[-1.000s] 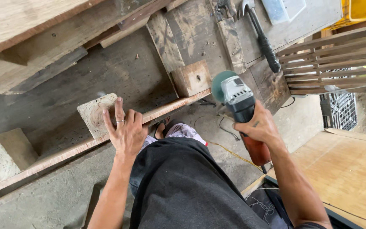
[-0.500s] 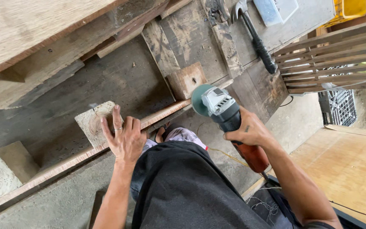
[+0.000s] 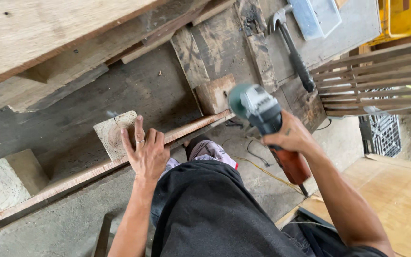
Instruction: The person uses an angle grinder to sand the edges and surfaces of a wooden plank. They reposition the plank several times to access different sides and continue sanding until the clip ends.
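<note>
My left hand (image 3: 147, 153) lay open, fingers spread flat on the long wooden strip (image 3: 96, 172) and the square wood block (image 3: 115, 133) just beyond my fingertips. My right hand (image 3: 288, 135) was closed around the angle grinder (image 3: 265, 121), its disc end held above the strip's far end, beside a smaller wood block (image 3: 215, 93).

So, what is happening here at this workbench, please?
A person stands at a rough wooden bench. The left hand presses flat on a long thin wood strip, beside a pale wood block. The right hand grips an angle grinder, with its disc end near the strip's far end. Whether the disc touches the wood cannot be told. A hammer lies further back on the bench.
</note>
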Demonstrator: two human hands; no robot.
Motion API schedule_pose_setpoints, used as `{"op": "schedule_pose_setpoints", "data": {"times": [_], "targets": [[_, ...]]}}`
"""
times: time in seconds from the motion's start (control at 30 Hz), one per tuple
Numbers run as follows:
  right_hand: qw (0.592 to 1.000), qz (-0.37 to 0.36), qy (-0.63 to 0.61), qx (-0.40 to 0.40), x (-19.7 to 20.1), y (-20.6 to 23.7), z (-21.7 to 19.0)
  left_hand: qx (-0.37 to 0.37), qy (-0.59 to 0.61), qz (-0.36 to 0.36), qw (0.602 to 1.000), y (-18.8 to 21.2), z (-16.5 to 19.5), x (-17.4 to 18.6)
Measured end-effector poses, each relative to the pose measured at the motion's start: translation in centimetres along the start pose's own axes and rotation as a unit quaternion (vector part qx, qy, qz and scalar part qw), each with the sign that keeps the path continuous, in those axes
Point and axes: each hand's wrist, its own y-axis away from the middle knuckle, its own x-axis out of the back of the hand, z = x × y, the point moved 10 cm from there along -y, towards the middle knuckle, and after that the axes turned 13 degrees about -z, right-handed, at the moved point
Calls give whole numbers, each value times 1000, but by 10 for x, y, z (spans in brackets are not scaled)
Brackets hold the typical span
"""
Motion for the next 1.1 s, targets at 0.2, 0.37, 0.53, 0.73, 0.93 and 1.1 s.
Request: {"op": "schedule_pose_setpoints", "data": {"times": [0.2,0.37,0.53,0.73,0.93,1.1], "targets": [[999,-52,-7,8,-7,-1,-3,0,-3,30,1000,-3,-1,1],[999,-34,3,21,7,-33,-9,12,-17,12,1000,-1,-2,-1],[994,-97,39,9,-15,1,7,27,-8,4,1000,-2,-3,0],[998,-67,12,-6,3,-36,-3,16,-14,7,1000,-3,-3,3],[998,-65,27,6,4,-20,-5,26,0,15,1000,-3,-4,8],[999,-50,1,21,9,-16,-3,23,1,9,1000,-4,-4,3]]}}
